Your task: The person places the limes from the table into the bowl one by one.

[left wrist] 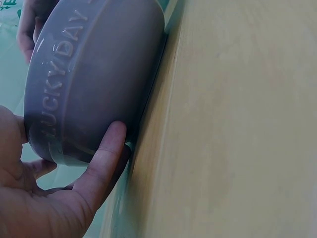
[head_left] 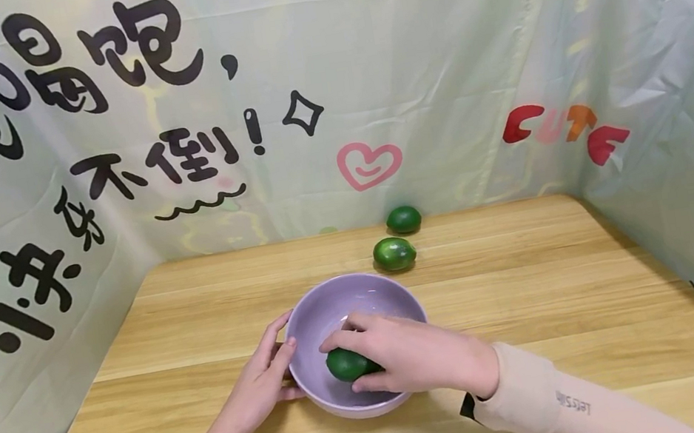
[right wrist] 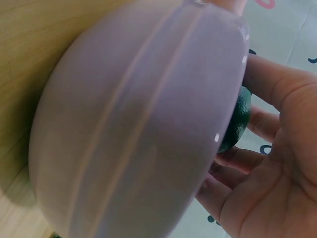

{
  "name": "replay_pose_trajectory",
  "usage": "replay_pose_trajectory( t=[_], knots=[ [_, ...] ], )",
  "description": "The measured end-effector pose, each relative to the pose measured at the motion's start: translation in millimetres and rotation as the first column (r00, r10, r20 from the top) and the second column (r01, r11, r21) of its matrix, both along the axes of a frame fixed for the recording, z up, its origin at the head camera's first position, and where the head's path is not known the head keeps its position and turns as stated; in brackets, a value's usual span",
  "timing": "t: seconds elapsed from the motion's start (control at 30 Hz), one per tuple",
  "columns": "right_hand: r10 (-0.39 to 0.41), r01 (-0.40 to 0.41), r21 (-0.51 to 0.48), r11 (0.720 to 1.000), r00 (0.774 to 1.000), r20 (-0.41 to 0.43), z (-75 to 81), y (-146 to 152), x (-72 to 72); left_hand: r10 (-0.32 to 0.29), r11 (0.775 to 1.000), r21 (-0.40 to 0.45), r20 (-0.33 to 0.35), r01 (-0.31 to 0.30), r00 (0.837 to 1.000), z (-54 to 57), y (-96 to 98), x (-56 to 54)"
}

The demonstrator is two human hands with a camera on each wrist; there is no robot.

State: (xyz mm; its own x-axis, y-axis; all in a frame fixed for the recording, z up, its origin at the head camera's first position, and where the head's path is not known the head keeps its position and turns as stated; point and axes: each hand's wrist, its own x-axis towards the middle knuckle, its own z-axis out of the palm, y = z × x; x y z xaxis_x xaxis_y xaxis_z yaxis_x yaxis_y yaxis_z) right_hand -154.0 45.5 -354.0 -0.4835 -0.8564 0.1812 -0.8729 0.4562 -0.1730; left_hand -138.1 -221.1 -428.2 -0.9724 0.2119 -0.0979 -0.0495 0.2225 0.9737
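A purple bowl (head_left: 319,393) stands upright on the table, with raised lettering on its outer wall in the left wrist view. My left hand (head_left: 261,386) holds its left side, thumb at the rim and fingers along the outside. Inside the bowl, my right hand (head_left: 395,355) grips a dark green lime (head_left: 345,365) from above, fingers on its far side and thumb on its near side. The right wrist view shows part of that lime (right wrist: 238,121) over the rim, close to the fingers. The hand and forearm hide the bowl's right part.
Two more green limes lie behind the bowl, a glossy one (head_left: 394,253) nearer and a darker one (head_left: 404,220) by the back curtain. The wooden table (head_left: 531,279) is bounded by printed cloth curtains (head_left: 433,69) at the back and both sides.
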Motion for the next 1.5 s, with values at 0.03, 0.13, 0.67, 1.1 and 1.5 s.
replay_pose_trajectory(
  t=[0.03,0.13,0.67,1.1,1.5],
  knots=[
    [0.001,-0.001,0.004,1.0,1.0,0.008,-0.5,-1,0.0,-0.001,1.0,-0.001,-0.001,0.001,1.0,0.0,0.0,0.1],
    [0.008,-0.008,0.013,1.0,1.0,0.018,-2.2,-3,0.1,-0.005,1.0,0.002,-0.002,0.005,1.0,-0.1,0.0,0.1],
    [0.029,-0.029,0.044,0.999,0.999,0.015,-12.1,-15,0.2,-0.01,1.0,0.015,0.002,0.01,1.0,-2.1,-0.5,-1.8],
    [0.005,-0.004,0.078,0.997,1.0,-0.001,-16.7,-19,0.3,0.006,1.0,0.009,0.011,-0.006,1.0,-2.1,-0.3,-1.5],
    [0.0,-0.001,0.098,0.995,1.0,0.016,-22.1,-21,-3.8,0.0,1.0,0.002,0.006,0.0,1.0,-3.0,-0.8,-2.1]
  ],
)
